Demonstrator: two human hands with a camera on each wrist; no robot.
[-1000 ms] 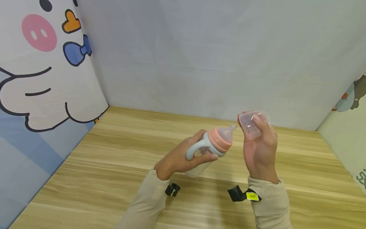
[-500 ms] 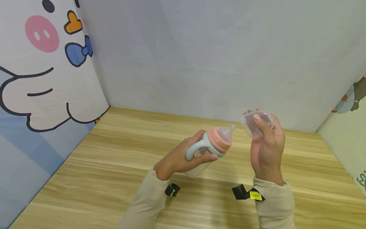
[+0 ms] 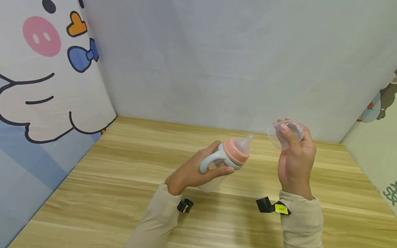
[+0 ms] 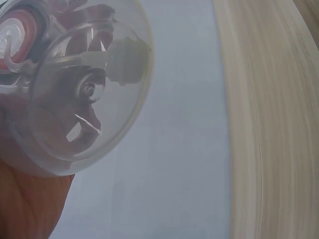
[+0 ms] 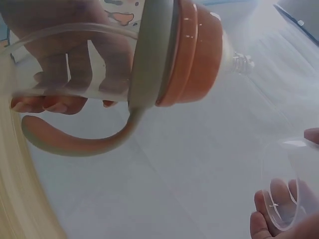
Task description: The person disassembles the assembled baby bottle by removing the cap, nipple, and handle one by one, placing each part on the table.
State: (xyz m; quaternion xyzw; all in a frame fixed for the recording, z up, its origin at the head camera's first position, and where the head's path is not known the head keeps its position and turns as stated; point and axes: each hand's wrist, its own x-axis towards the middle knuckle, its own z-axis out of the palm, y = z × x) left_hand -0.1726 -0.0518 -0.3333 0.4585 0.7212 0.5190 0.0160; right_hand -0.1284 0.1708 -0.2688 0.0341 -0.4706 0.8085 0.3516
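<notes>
In the head view my left hand grips a clear baby bottle with a pink collar, grey handles and a clear teat. The bottle tilts, its teat pointing up and to the right. Through its see-through base in the left wrist view, part of the bottle and the fingers behind it show. My right hand holds a clear bottle cap, thumb on one side and fingers behind. The cap is apart from the teat, to its right. Fingers wrapped round the bottle show in the right wrist view.
A wood-grain table lies under both hands. Behind it rises a pale grey wall, with a cartoon-printed panel at the left and a pale green one at the right. Black wrist mounts sit at both sleeves.
My right hand has moved to the right with the cap, widening the gap to the teat, and the cap has turned a little. The left hand and bottle stay almost still.
</notes>
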